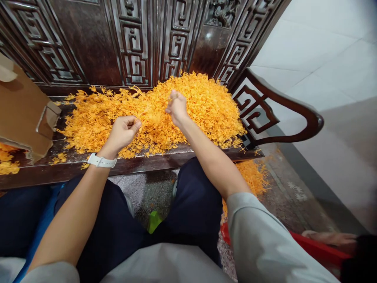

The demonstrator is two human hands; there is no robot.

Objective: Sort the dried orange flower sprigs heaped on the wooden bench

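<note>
A large heap of small orange plastic sprigs [203, 106] covers the seat of a dark carved wooden bench [132, 165]. My left hand [123, 131] hovers over the heap's near edge, fingers curled and pinched on a thin orange sprig [144, 114]. My right hand [176, 108] is raised over the middle of the heap, fingers pinched together on the other end of the same sprig. A white watch [101, 161] sits on my left wrist.
A brown cardboard box [23, 110] lies on the bench at left. The bench's curved armrest [279, 114] stands at right. More orange sprigs [253, 177] lie on the floor by my right knee. A red container [318, 247] and another person's hand [332, 237] are at bottom right.
</note>
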